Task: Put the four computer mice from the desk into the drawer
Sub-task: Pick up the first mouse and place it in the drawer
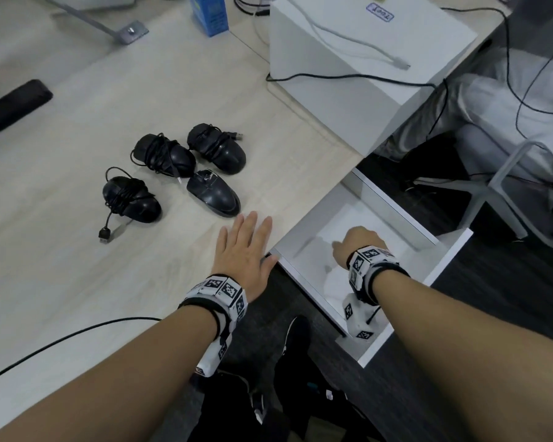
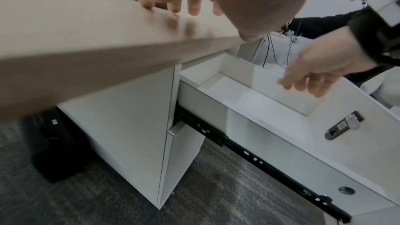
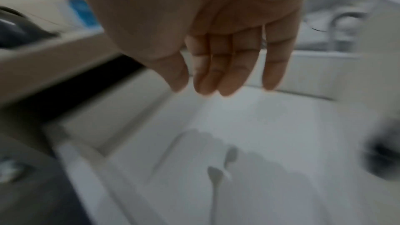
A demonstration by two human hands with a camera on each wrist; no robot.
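Several black computer mice lie grouped on the light wooden desk [image 1: 77, 282]: one with its cord wrapped at the left [image 1: 131, 199], one at the back [image 1: 164, 154], one at the back right [image 1: 217, 147], and a grey-black one nearest me [image 1: 213, 193]. My left hand [image 1: 245, 250] lies flat and open on the desk edge, just short of that nearest mouse. The white drawer [image 1: 447, 260] stands pulled out at the right; no mouse shows in it. My right hand [image 1: 358, 247] hovers open over the drawer, fingers straight and holding nothing [image 3: 227, 67].
A white box [image 1: 364, 59] with cables stands at the back right of the desk, a blue carton [image 1: 209, 14] behind the mice, a black bar [image 1: 10, 106] at the far left. A black cable [image 1: 71, 336] crosses the near desk. A grey chair base [image 1: 508, 186] stands beyond the drawer.
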